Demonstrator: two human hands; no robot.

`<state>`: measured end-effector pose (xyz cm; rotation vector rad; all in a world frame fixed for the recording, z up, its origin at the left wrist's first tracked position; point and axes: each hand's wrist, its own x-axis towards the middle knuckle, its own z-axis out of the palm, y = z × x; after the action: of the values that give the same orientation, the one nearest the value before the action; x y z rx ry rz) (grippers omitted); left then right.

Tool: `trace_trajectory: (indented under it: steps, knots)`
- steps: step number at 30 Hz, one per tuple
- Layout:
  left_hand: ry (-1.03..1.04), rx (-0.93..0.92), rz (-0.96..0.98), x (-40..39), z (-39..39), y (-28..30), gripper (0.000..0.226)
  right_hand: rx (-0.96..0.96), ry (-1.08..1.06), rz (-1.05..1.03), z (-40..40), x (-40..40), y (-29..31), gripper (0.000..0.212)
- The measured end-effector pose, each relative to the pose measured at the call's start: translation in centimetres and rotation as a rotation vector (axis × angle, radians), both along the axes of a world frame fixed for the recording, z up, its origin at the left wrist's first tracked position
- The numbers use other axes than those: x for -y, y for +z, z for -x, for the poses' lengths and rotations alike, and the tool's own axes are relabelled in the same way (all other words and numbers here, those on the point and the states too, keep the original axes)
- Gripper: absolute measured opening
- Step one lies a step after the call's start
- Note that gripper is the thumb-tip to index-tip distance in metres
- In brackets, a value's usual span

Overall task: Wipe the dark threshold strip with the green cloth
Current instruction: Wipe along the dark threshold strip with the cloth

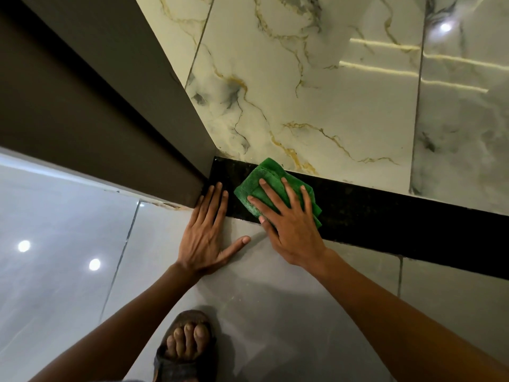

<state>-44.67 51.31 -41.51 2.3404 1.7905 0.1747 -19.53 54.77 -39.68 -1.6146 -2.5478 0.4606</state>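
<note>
Right now the right hand (289, 224) presses flat, fingers spread, on the green cloth (271, 186) at the threshold strip's (385, 224) left end; the strip runs rightward, probably unwiped. The left hand (205, 238) rests open on the floor (275, 299).

Green cloth (271, 186), black threshold strip (385, 216), gold-veined white marble tile (316, 92), grey floor (261, 312)

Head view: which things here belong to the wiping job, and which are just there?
Job:
green cloth, under the flat right hand
dark threshold strip
left hand, flat on the floor, fingertips on the strip

Not job:
marble tiles
grey floor tiles
brown door frame
sandalled foot
</note>
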Motion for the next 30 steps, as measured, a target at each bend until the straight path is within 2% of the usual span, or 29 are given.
trace_trajectory:
  steps: [6, 13, 16, 21, 30]
  knots:
    - [0.000, -0.026, 0.014, 2.0, 0.3, -0.3, 0.109, 0.029, 0.002, 0.027, 2.5, -3.5, 0.8, 0.061]
    - [0.014, -0.062, 0.024, 3.3, 0.7, -0.5, 0.105, 0.037, 0.230, 0.092, 4.3, -7.5, 1.5, 0.060]
    - [0.009, -0.075, 0.041, 3.2, 0.7, -0.6, 0.105, 0.046, 0.256, 0.071, 4.0, -7.4, 1.5, 0.060]
    - [0.005, -0.078, 0.039, 3.2, 0.7, -0.7, 0.106, 0.047, 0.189, -0.015, 3.3, -4.9, 1.1, 0.059]
    - [0.007, -0.053, 0.024, 3.2, 0.6, -0.4, 0.107, -0.014, -0.027, -0.034, 2.8, 0.2, 0.0, 0.061]
